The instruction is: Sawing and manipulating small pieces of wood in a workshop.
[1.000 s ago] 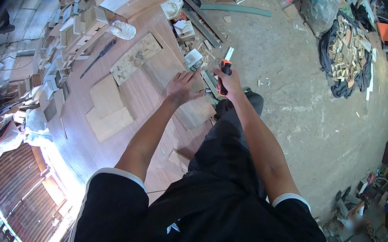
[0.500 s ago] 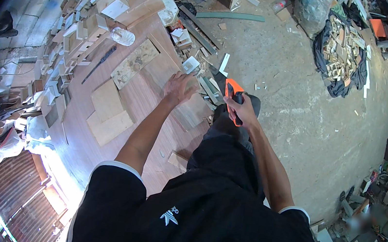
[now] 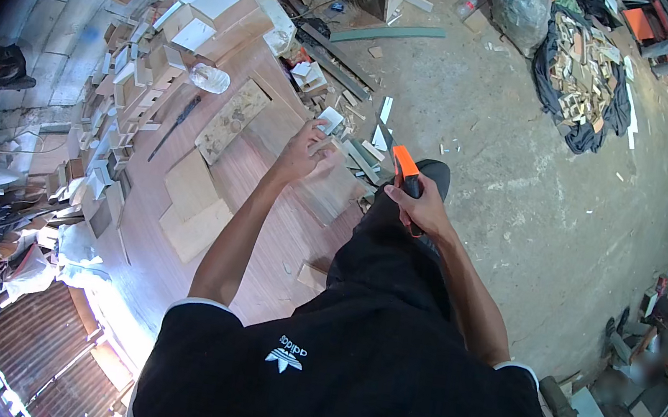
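Note:
My right hand (image 3: 423, 205) is wrapped round the orange-and-black handle of a handsaw (image 3: 406, 166). The saw's thin dark blade points away from me, past the edge of the wooden table. To the left, my left hand (image 3: 304, 152) is above a flat wooden board (image 3: 334, 194), its fingers apart and slightly blurred. Just beyond those fingertips is a small white block (image 3: 329, 120); whether they touch it I cannot tell. No object shows in the left hand.
On the wooden table (image 3: 254, 274) lie pale board pieces (image 3: 194, 182), a stained board (image 3: 231, 121), a dark strip (image 3: 173, 128) and a clear plastic container (image 3: 209, 78). Many small wooden boxes (image 3: 145, 76) crowd the far left. Offcuts (image 3: 587, 77) fill a dark cloth on the floor.
The saw has turned in my right hand, so its blade now stands more upright and the handle shows differently. My left hand's fingers have shifted and curled somewhat. The view has moved slightly.

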`<state>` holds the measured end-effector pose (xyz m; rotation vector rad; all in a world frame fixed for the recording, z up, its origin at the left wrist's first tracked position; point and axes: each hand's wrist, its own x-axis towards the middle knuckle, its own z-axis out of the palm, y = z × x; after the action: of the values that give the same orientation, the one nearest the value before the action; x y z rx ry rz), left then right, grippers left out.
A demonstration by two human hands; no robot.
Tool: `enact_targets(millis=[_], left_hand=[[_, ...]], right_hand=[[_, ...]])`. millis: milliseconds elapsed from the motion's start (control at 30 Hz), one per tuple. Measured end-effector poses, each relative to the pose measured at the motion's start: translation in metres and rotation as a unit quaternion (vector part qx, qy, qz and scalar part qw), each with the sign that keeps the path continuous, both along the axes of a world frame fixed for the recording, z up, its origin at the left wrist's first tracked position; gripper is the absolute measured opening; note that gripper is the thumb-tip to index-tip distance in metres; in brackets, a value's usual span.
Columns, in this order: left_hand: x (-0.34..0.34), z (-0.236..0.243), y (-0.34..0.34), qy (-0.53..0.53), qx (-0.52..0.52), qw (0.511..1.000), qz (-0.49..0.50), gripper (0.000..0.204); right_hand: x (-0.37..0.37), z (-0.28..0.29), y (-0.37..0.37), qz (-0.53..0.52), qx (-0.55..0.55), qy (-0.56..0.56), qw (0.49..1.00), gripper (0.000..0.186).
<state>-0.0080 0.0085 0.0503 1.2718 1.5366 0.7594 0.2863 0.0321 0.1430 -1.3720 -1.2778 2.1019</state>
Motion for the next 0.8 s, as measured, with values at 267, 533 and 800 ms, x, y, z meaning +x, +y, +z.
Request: enact_targets(millis=[267, 533, 800], left_hand=[[0.04, 0.128, -0.023, -0.307, -0.078, 0.947, -0.059, 0.079], [0.062, 0.162, -0.027, -0.383, -0.076, 0.915, -0.103, 0.078], [0.077, 0.168, -0.029, -0.395, -0.121, 0.902, -0.124, 0.073]], right_hand=[[0.003, 0.07, -0.001, 0.009, 0.056, -0.006, 0.998, 0.024], [0.004, 0.113, -0.003, 0.034, 0.142, 0.052, 0.988, 0.034], [0.013, 0.105, -0.021, 0.027, 0.18, 0.063, 0.981, 0.027]])
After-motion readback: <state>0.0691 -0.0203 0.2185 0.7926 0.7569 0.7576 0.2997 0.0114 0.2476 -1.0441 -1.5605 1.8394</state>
